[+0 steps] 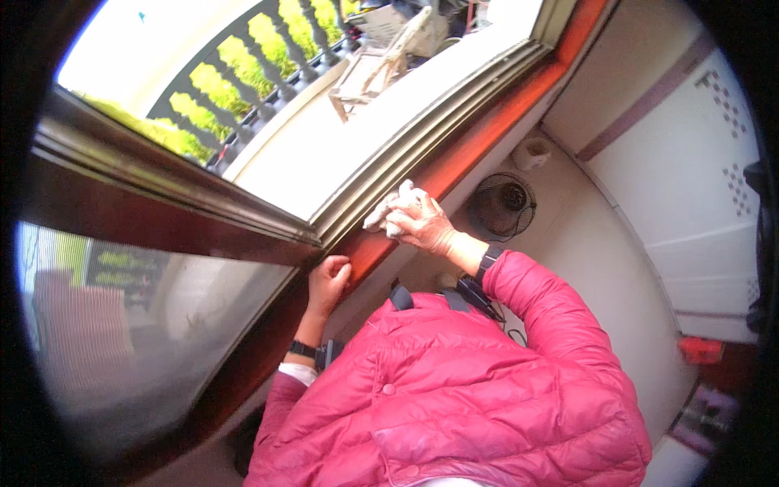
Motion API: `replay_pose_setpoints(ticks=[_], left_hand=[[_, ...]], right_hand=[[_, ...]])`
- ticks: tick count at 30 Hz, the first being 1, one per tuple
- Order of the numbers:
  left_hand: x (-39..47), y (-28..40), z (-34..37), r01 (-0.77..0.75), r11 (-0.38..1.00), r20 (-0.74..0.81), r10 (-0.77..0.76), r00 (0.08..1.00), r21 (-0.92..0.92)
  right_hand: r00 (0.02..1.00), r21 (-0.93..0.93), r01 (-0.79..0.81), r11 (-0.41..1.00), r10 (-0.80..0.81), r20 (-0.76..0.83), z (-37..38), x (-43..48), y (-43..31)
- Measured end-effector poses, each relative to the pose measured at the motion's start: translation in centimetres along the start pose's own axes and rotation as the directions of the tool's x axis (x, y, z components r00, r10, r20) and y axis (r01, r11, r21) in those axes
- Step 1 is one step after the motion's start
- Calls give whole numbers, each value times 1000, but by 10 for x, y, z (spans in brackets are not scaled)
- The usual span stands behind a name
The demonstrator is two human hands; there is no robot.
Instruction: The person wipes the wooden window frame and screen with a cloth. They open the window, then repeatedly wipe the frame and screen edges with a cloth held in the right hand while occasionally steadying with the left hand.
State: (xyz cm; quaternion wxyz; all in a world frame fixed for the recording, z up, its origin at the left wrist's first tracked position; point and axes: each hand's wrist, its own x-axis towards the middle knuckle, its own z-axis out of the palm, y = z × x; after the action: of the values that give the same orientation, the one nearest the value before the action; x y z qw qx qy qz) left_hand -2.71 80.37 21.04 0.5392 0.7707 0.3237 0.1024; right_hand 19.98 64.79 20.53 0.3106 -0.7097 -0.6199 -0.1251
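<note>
My right hand (426, 226) grips a crumpled whitish cloth (394, 207) and presses it to the reddish-brown wooden window sill (456, 161). The cloth sits against the metal sliding track (414, 143) on the sill's outer side. My left hand (330, 281) rests on the sill lower down, near the corner of the window frame (307, 238). Its fingers are curled, and I see nothing in it, though its inner side is partly hidden.
A wire-mesh fan or basket (503, 206) and a white bucket-like container (532, 153) stand on the floor below. Outside are a baluster railing (249, 100) and a worn wooden chair (371, 73). A pane of glass (152, 329) with reflections fills the left.
</note>
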Motion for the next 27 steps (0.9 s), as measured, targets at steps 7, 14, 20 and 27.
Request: replay_pose_setpoints(ticks=[7,14,20,27], left_hand=[[-3,-5,-2,-42,995,17,44,999,-86],[-1,-9,6,45,997,-101,-52,994,-68],[0,-5,16,201,980,-319,-191,928,-1],[0,1,33,255,959,-497,-162,852,124]], right_hand=[[990,-210,-135,968,127,-54,-32,-12,78],[972,-325,-232,917,229,-50,-77,-16,210],[901,-310,-433,846,410,-140,-119,-9,338],[820,-289,-572,768,527,-224,-169,-5,475]])
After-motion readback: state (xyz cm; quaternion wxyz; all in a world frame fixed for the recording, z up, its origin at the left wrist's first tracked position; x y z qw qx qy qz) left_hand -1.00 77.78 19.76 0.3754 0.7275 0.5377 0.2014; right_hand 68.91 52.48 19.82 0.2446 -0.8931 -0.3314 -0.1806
